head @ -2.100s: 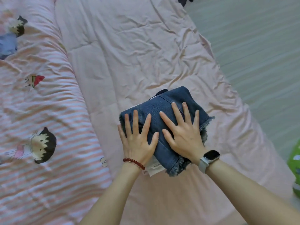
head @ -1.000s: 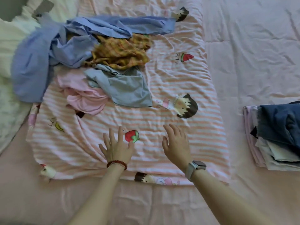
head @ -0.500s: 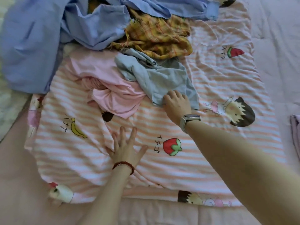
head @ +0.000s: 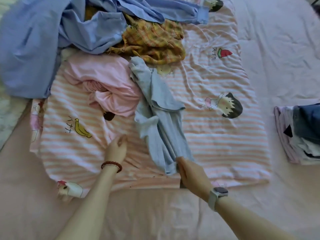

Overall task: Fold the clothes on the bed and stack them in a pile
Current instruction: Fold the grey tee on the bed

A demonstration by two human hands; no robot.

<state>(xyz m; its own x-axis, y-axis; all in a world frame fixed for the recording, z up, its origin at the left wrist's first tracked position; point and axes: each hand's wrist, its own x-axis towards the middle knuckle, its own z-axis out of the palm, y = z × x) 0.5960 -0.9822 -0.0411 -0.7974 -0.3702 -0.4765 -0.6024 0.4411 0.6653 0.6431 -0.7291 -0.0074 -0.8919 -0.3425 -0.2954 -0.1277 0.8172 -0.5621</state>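
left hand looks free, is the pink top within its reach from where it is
Probably yes. The left hand holds nothing, and only bare striped blanket lies between it and the pink top. The light blue garment in the right hand lies beside that path.
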